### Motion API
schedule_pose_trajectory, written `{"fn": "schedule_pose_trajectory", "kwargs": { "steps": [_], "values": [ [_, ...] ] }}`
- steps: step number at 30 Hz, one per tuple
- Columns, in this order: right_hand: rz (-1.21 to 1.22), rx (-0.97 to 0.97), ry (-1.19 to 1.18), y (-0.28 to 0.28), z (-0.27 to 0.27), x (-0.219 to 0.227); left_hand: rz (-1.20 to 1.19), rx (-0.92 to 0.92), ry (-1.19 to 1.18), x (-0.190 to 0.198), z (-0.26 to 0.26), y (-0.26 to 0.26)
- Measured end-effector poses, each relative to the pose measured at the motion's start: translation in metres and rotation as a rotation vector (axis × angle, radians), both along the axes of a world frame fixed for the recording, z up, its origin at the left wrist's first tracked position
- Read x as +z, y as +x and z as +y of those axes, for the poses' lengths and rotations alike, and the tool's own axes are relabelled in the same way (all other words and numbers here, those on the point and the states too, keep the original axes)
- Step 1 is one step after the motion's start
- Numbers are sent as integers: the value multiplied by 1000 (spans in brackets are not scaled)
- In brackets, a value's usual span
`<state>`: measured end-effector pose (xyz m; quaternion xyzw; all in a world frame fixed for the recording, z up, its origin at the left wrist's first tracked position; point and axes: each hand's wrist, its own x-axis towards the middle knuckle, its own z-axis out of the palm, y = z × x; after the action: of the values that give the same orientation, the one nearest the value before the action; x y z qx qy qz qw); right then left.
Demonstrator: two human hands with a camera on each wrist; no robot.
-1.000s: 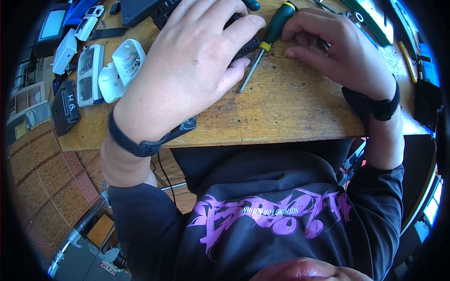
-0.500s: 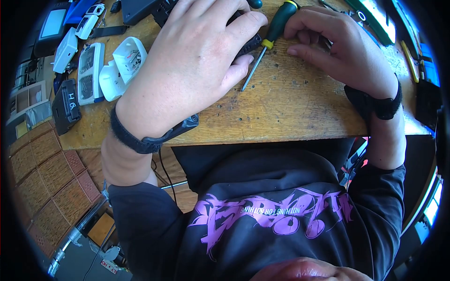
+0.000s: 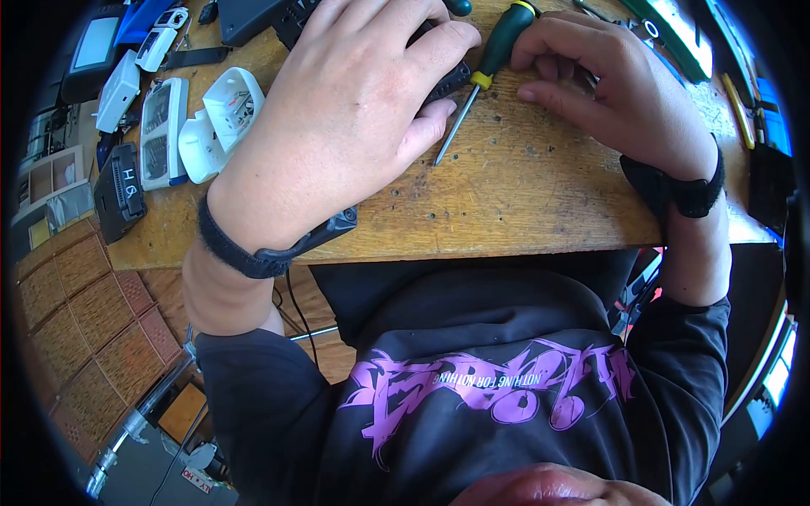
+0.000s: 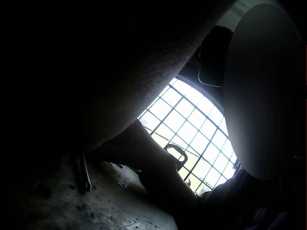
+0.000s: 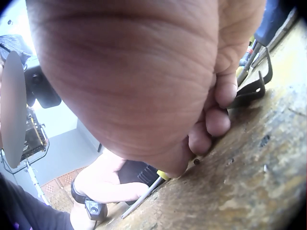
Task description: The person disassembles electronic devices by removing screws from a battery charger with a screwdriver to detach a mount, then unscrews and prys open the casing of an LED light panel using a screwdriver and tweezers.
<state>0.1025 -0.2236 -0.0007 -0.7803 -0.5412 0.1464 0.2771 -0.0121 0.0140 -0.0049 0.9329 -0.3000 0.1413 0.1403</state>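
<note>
My left hand (image 3: pixel 346 110) lies over a black device (image 3: pixel 451 82), fingers and thumb bent round its sides, and covers most of it. A screwdriver with a green and yellow handle (image 3: pixel 508 38) lies on the wooden table, its tip towards me. Close to the right of that handle is my right hand (image 3: pixel 620 88), loosely curled, with no held object visible. In the right wrist view the fingertips (image 5: pixel 218 122) rest on the tabletop beside a dark bent metal piece (image 5: pixel 252 91). The left wrist view is very dark; a screwdriver shaft (image 4: pixel 85 175) shows there.
At the left are an open white container (image 3: pixel 201 150) with small parts, a clear-lidded case (image 3: pixel 160 139) and a black block (image 3: pixel 122 194). A green and white item (image 3: pixel 675 38) and yellow-handled tool (image 3: pixel 737 110) lie at the right. The table's edge (image 3: pixel 472 253) is nearest me.
The whole head view has shifted slightly between the oldest frame and now. Both hands keep the same pose, and the screwdriver stays beside the right hand.
</note>
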Motion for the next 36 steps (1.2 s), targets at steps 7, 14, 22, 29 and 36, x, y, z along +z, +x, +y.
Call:
{"fn": "schedule_pose_trajectory", "kwargs": {
  "steps": [7, 14, 22, 29, 36],
  "values": [
    [-87, -26, -33, -12, 4, 0, 52, 15, 23, 3, 0, 0],
    [-33, -6, -6, -20, 3, 26, 47, 25, 5, 6, -1, -3],
    [-32, 13, -12, -19, 3, 26, 95, 30, 36, 6, -1, -2],
    [-46, -44, -55, -11, -1, -3, 40, 18, 4, 6, 0, -3],
    [-39, -6, -35, -17, 3, 23, 80, 23, 50, 7, 0, -1]
  ]
}}
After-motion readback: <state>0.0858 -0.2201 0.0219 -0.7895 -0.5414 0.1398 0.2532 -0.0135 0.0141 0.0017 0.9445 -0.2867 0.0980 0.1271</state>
